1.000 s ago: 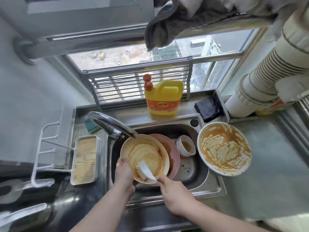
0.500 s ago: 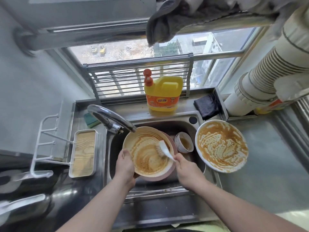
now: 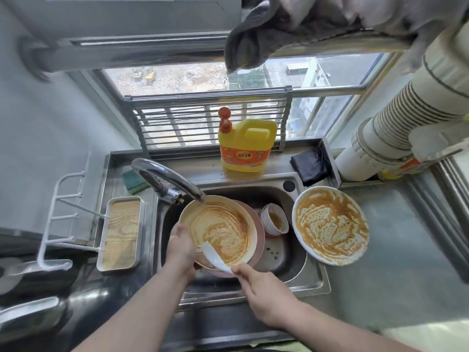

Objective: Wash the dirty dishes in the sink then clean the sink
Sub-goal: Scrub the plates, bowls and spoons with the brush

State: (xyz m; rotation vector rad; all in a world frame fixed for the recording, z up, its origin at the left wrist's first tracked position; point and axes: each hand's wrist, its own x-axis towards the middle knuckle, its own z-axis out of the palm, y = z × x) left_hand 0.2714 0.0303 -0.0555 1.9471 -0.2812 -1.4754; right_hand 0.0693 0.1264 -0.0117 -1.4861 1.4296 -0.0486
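Observation:
A cream plate (image 3: 218, 229) smeared with brown sauce is tilted over the steel sink (image 3: 286, 252), under the faucet (image 3: 167, 181). My left hand (image 3: 181, 247) grips its left rim. My right hand (image 3: 264, 293) holds a white dish brush (image 3: 214, 257), whose head lies on the plate's lower edge. A pink plate (image 3: 258, 240) lies beneath the cream one. A small dirty bowl (image 3: 275, 219) sits in the sink to the right. A second sauce-smeared white plate (image 3: 330, 224) rests on the sink's right rim.
A yellow detergent jug (image 3: 245, 146) stands behind the sink, a black cloth (image 3: 308, 165) at its right. A green sponge (image 3: 134, 182) and a wood-pattern tray (image 3: 121, 232) with a white rack (image 3: 66, 219) lie on the left. White pipes (image 3: 406, 118) rise at the right.
The brush has swept from the plate's upper right down to its lower edge. My right hand moved down and left with it. The left hand keeps its grip on the rim.

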